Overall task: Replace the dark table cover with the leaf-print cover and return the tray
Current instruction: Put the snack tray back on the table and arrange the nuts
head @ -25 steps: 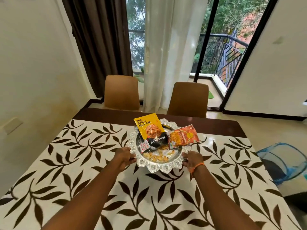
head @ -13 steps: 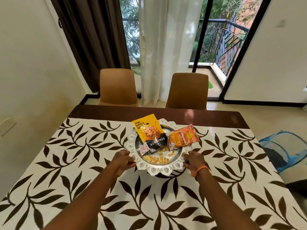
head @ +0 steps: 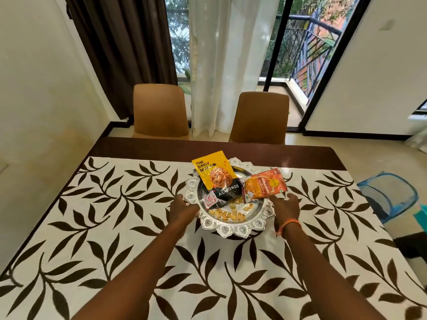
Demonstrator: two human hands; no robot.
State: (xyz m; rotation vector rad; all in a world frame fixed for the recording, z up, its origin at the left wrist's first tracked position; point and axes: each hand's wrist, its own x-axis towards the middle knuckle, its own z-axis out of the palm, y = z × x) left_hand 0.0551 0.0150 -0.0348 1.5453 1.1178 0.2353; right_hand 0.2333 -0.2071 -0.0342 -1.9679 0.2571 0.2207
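Tray sits at frame centre on the leaf-print cover, which already spans the tabletop; little seems left. Left hand and right hand flank its scalloped, embossed silver rim, fingers loosely spread, apparently letting go. Glossy snack packets lie inside.

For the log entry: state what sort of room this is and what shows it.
Most likely a home dining area. A table under a leaf-print cover has two chairs tucked in; curtains hang at a balcony door; a silver tray holds snack packets.
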